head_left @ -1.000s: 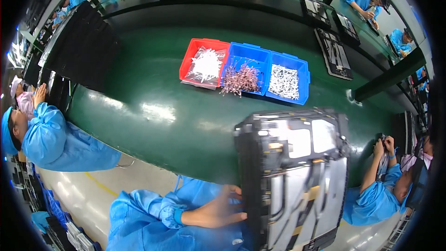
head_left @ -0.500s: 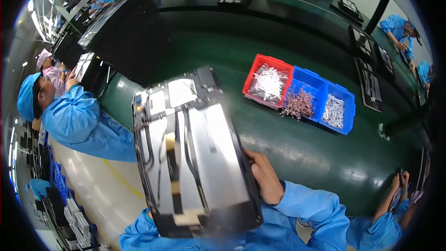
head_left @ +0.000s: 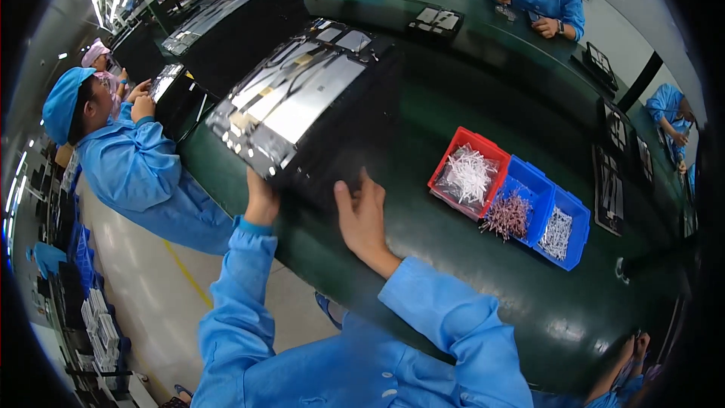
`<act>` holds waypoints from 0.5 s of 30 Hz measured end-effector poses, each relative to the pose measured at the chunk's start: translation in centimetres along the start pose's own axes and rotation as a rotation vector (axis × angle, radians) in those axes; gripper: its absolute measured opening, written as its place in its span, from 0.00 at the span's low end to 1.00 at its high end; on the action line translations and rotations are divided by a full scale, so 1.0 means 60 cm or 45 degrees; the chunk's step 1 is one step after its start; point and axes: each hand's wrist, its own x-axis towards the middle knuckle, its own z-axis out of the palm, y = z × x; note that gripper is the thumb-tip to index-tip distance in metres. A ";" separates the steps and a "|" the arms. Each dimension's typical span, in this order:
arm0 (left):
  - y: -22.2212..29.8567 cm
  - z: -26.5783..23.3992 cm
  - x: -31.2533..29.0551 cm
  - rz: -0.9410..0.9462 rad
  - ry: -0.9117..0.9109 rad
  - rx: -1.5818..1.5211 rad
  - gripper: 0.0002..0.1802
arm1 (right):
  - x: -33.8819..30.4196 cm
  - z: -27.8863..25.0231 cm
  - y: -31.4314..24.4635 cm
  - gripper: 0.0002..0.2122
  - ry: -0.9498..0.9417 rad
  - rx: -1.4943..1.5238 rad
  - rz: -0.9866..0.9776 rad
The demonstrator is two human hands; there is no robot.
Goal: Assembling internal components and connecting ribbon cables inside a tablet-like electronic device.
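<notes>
An opened black tablet-like device [head_left: 303,89], its silvery inner plates and dark cables showing, lies tilted on top of a tall black block or stack [head_left: 343,136] at the left of the table. My left hand [head_left: 262,200] is at the device's near-left corner and grips its edge; most of its fingers are hidden. Beside the near side of the black stack, my right hand [head_left: 365,219] has thumb and fingers apart, with nothing in it. The device's near end is slightly blurred.
To the right stand a red bin [head_left: 495,149] with white sticks in plastic and a blue two-part bin [head_left: 578,245] with pinkish and white small pieces. More opened devices [head_left: 610,189] lie along the table's far right. A co-worker [head_left: 124,151] in blue works close at left.
The device has moved away from me, up and leftward, onto the black stack. My right hand has let go of its right edge. My left hand has come into view.
</notes>
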 end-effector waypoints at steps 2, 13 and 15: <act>-0.016 0.015 0.048 0.010 0.084 -0.175 0.30 | 0.034 0.030 0.030 0.36 0.054 0.019 -0.251; -0.074 0.038 0.089 0.683 0.569 0.305 0.25 | 0.117 0.034 0.047 0.35 -0.134 0.034 -0.332; -0.090 0.052 0.100 0.732 0.582 0.351 0.24 | 0.127 0.019 0.063 0.34 -0.136 0.087 -0.290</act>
